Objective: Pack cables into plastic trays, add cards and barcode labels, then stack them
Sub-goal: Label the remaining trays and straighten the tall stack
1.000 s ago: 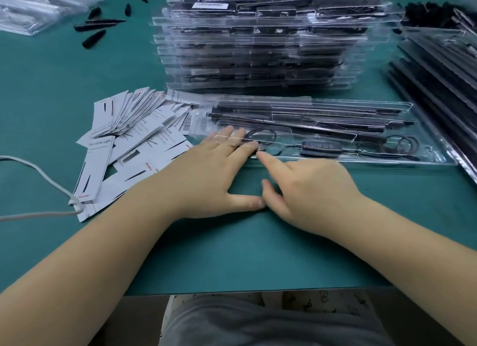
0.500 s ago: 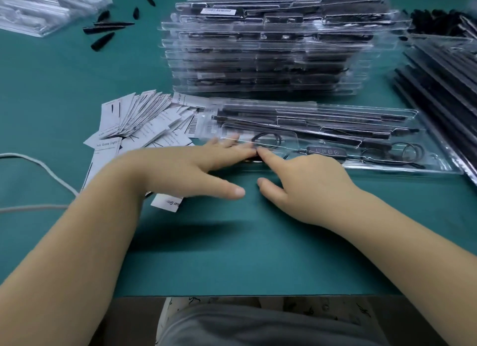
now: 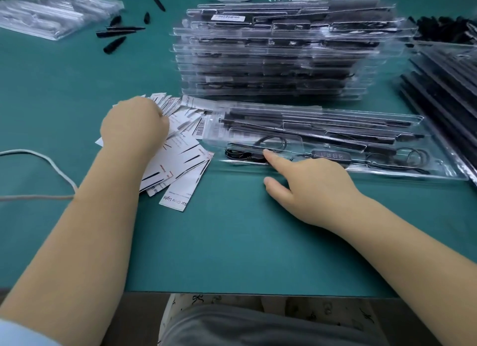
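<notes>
- Nearest, the right hand [image 3: 307, 188] lies on the green table [image 3: 232, 242] at the near edge of the tray [image 3: 335, 170]; its fingers are relaxed and apart, gripping nothing, the forefinger stretched onto the clear plastic over the coiled cable [image 3: 245, 152].
- The tray lies flat just right of centre, already loaded with black rods, the cable and a small controller [image 3: 331, 155].
- To its left the left hand [image 3: 134, 129] is down on the loose pile of cards [image 3: 180, 149], knuckles up. Its fingertips are hidden beneath it, so whether it pinches a card or merely touches the pile I cannot tell.
- Judged from this, the cable step is done and the card step is in hand. The next move calls for separating one card from the pile and laying it in the tray while the right hand steadies it.
- A barcode label [image 3: 201, 126] shows at the tray's left end; whether it is stuck on or loose under the plastic is unclear.
- Farther off stands the stack [image 3: 284, 56] of filled trays, touching or just behind the open one.
- Far left lie empty trays [image 3: 51, 12] and black spikes [image 3: 116, 36], blurred; the right-hand piles are cut off by the frame.
</notes>
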The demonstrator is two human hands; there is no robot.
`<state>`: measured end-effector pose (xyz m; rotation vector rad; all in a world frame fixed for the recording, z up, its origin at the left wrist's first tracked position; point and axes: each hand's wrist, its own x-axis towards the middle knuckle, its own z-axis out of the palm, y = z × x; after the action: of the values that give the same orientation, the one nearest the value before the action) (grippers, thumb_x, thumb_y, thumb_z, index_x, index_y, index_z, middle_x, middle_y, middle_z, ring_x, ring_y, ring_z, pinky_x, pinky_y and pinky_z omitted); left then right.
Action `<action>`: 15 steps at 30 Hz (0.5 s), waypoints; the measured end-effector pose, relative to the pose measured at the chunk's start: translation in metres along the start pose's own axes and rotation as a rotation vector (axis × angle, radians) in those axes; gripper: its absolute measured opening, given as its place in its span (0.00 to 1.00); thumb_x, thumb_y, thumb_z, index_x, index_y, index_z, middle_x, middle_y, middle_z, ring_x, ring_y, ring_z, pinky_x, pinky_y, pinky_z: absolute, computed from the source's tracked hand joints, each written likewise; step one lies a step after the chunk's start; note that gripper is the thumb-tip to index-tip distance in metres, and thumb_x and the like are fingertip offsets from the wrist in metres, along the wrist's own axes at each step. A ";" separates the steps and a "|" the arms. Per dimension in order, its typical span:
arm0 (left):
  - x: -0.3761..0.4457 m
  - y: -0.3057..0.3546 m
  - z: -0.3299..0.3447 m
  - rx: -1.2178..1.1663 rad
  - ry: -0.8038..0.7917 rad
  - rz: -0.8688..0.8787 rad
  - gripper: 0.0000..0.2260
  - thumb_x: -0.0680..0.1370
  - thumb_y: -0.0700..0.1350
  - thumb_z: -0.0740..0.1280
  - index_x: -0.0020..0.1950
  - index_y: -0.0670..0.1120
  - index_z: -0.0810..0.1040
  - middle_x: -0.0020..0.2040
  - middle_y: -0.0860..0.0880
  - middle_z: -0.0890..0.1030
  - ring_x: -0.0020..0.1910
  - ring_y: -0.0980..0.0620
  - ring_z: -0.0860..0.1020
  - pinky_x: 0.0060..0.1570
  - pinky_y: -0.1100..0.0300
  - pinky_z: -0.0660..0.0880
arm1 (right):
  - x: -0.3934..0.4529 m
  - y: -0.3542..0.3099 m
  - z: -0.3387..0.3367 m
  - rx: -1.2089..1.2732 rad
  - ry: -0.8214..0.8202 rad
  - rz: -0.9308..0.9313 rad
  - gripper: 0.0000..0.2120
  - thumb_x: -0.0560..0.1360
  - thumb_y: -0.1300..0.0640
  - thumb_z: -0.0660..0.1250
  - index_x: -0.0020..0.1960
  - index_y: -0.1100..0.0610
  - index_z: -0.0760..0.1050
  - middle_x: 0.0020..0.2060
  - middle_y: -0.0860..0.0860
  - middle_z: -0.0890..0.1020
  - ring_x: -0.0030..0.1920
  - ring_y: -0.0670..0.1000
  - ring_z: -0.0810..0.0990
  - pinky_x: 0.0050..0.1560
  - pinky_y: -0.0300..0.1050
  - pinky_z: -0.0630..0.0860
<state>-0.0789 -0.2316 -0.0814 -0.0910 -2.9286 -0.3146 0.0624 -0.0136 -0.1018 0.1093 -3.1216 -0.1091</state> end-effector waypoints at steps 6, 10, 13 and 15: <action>0.003 0.001 0.000 -0.109 0.077 -0.021 0.18 0.75 0.41 0.62 0.64 0.50 0.75 0.59 0.45 0.78 0.60 0.39 0.70 0.53 0.49 0.70 | 0.001 0.000 0.002 0.004 0.007 0.000 0.26 0.78 0.41 0.46 0.75 0.43 0.52 0.28 0.43 0.66 0.35 0.54 0.67 0.27 0.43 0.58; 0.004 0.004 0.008 0.175 -0.130 -0.067 0.15 0.80 0.43 0.55 0.65 0.39 0.68 0.63 0.36 0.69 0.62 0.37 0.67 0.58 0.47 0.66 | 0.000 0.001 0.003 0.017 0.014 0.006 0.26 0.78 0.41 0.46 0.75 0.42 0.52 0.29 0.43 0.67 0.35 0.54 0.68 0.27 0.43 0.58; 0.005 0.006 0.009 0.102 -0.094 -0.074 0.08 0.77 0.37 0.56 0.51 0.39 0.73 0.52 0.37 0.75 0.48 0.39 0.71 0.43 0.52 0.68 | 0.001 0.001 0.003 0.016 0.011 0.007 0.26 0.78 0.41 0.46 0.75 0.42 0.52 0.29 0.44 0.66 0.36 0.54 0.68 0.28 0.44 0.58; 0.005 0.008 0.005 0.057 0.008 -0.040 0.06 0.74 0.34 0.59 0.44 0.42 0.74 0.41 0.42 0.74 0.41 0.41 0.68 0.35 0.57 0.62 | 0.001 0.001 0.003 0.018 0.016 0.009 0.26 0.78 0.41 0.47 0.75 0.42 0.52 0.28 0.44 0.67 0.36 0.53 0.68 0.28 0.43 0.57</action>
<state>-0.0839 -0.2222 -0.0841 -0.0229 -2.9317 -0.2374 0.0617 -0.0129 -0.1049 0.0956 -3.1070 -0.0790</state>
